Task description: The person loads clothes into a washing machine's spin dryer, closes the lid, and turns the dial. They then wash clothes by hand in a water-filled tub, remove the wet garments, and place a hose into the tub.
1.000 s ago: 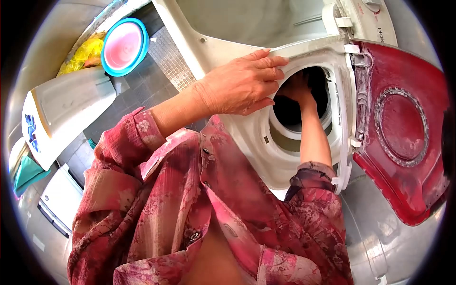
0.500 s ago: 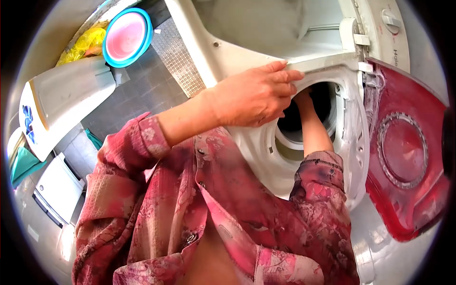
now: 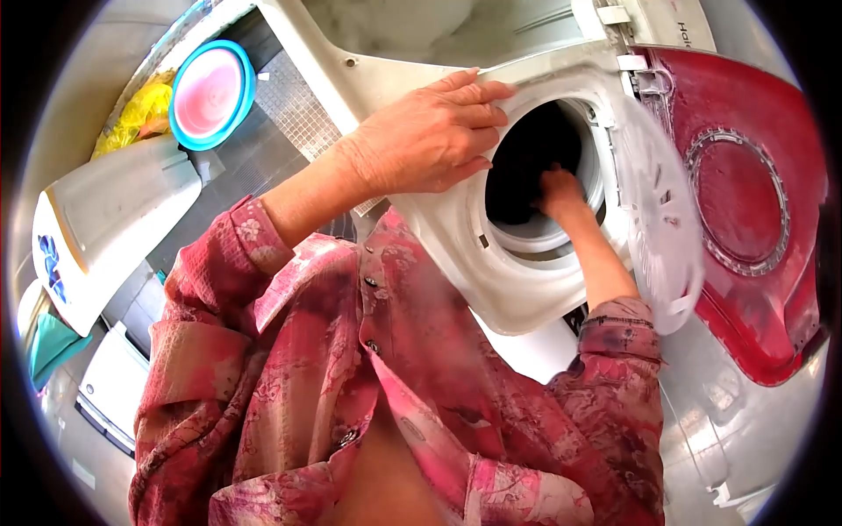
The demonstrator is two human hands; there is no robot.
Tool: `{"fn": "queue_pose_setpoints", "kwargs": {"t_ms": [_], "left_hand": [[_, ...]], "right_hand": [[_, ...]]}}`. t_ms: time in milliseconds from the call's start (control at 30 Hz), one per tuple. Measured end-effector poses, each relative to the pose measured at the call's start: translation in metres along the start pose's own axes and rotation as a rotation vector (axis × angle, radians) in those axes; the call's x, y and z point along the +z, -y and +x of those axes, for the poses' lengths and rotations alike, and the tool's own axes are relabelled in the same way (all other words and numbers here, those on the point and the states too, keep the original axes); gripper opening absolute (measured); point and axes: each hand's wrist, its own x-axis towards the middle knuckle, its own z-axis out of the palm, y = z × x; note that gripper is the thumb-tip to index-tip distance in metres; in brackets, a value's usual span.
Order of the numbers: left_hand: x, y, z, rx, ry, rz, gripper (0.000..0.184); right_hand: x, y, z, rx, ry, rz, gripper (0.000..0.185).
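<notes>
My left hand [image 3: 434, 131] lies on the white top of a twin-tub washing machine [image 3: 386, 83], beside the round opening of the spin tub [image 3: 596, 180]. Its fingers are loosely stretched and hold nothing. Inside that opening is my right hand [image 3: 563, 191], fingers bent into a dark mass that looks like black cloth [image 3: 526, 171]. The fingertips are partly hidden by the dark material. A translucent inner lid [image 3: 658, 219] is raised to the right of the opening, and the red outer lid [image 3: 745, 105] stands swung out beyond it.
The wash tub [image 3: 438, 31] lies uncovered at the top, with cloudy contents. On the left are a pink and blue basin [image 3: 208, 95], a yellow plastic bag [image 3: 145, 114], a white bin-like container [image 3: 123, 206] and a teal cloth [image 3: 57, 346]. Grey tiles [image 3: 254, 149] cover the floor.
My right hand has drawn back from deeper in the spin tub toward its opening, and dark cloth shows at its fingers. The view has shifted, while my left hand stays on the machine top.
</notes>
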Motion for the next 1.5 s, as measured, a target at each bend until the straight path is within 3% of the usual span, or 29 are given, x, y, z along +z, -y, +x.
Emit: {"fn": "queue_pose_setpoints", "kwargs": {"t_ms": [33,67,167,300,567,700,733,800,900,1033,1100,1267,1333,1367,1433,1467,1500], "left_hand": [[-0.002,0.0,0.0,-0.002,0.019,0.007,0.023],[-0.001,0.0,0.0,-0.002,0.013,-0.027,0.024],[-0.004,-0.004,0.003,-0.028,0.038,-0.015,0.025],[-0.006,-0.006,0.007,-0.07,0.084,-0.019,0.028],[-0.01,-0.005,0.0,-0.052,0.046,0.04,0.03],[-0.011,-0.002,-0.006,-0.002,0.007,0.044,0.025],[-0.01,-0.001,-0.008,-0.002,0.0,0.046,0.024],[-0.011,0.0,-0.011,0.011,-0.009,0.058,0.023],[-0.009,0.001,-0.006,0.019,0.012,0.054,0.024],[-0.012,-0.003,-0.001,-0.002,0.048,0.052,0.028],[-0.009,-0.005,-0.001,-0.019,0.048,0.04,0.03],[-0.004,-0.004,0.006,-0.058,0.068,0.019,0.03],[-0.007,-0.003,0.005,-0.044,0.063,0.01,0.028],[-0.007,-0.001,0.004,-0.034,0.06,-0.001,0.028],[-0.003,0.0,0.0,-0.013,0.016,0.015,0.028],[-0.004,0.002,-0.001,-0.011,-0.006,0.035,0.028],[-0.006,0.003,-0.004,0.001,0.0,0.042,0.027]], "right_hand": [[0.008,0.002,0.005,0.061,-0.023,0.093,0.037],[0.015,-0.001,0.007,-0.067,-0.042,0.053,0.029],[0.033,0.005,0.018,-0.049,0.016,0.109,0.018],[0.052,0.015,0.031,-0.058,-0.006,0.189,0.011],[0.064,0.013,0.05,0.007,-0.136,0.265,0.022],[-0.012,0.021,0.006,-0.093,0.23,0.238,0.052],[-0.023,0.029,0.0,-0.095,0.23,0.229,0.052],[-0.034,0.052,-0.01,-0.084,-0.176,0.441,0.054],[-0.022,0.087,0.013,0.034,-0.242,0.464,0.039],[-0.035,0.09,0.009,0.056,-0.253,0.485,0.043],[-0.042,0.089,0.007,-0.028,-0.146,0.477,0.044],[-0.022,0.093,0.026,-0.162,-0.136,0.392,0.04],[-0.019,0.103,0.014,-0.243,-0.505,0.339,0.04],[0.0,0.108,0.019,-0.249,-0.5,0.338,0.04],[0.038,0.108,0.042,-0.183,-0.382,1.196,0.04],[-0.023,0.11,0.015,-0.177,-0.253,1.357,0.041],[-0.02,0.107,0.023,-0.189,-0.265,1.34,0.041]]}}
